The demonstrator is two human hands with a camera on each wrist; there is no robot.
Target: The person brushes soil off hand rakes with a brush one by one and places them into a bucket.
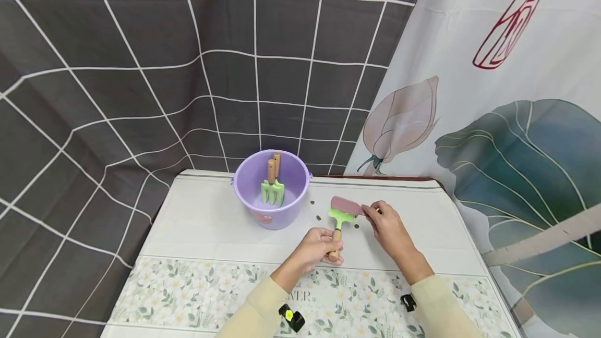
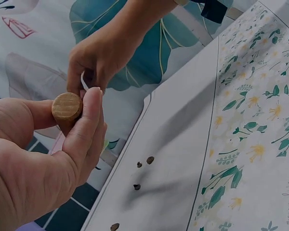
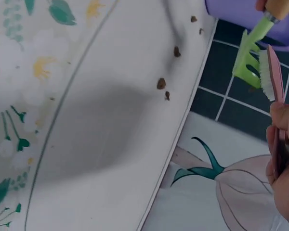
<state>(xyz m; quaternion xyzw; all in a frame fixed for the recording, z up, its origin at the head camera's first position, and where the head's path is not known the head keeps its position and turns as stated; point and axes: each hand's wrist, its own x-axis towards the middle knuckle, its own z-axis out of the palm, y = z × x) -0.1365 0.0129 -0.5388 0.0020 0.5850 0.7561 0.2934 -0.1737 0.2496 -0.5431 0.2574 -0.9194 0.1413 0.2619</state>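
In the head view my left hand (image 1: 311,249) grips the wooden handle of a small green garden rake (image 1: 340,217), held up over the table. My right hand (image 1: 388,229) holds a pink brush (image 1: 346,205) by its handle. In the right wrist view, the brush's white bristles (image 3: 265,74) face the rake's slotted green head (image 3: 245,65) and come right up to it. From the left wrist, the round end of the wooden handle (image 2: 67,106) shows between thumb and fingers, while the rake's head is mostly hidden behind the hand.
A purple bucket (image 1: 277,219) stands at the back left of the table, with a green garden fork (image 1: 272,192) and a second wooden handle (image 1: 277,160) inside. Several brown crumbs (image 1: 319,218) lie on the white tablecloth (image 1: 202,218) beneath the tools. Curtains hang behind.
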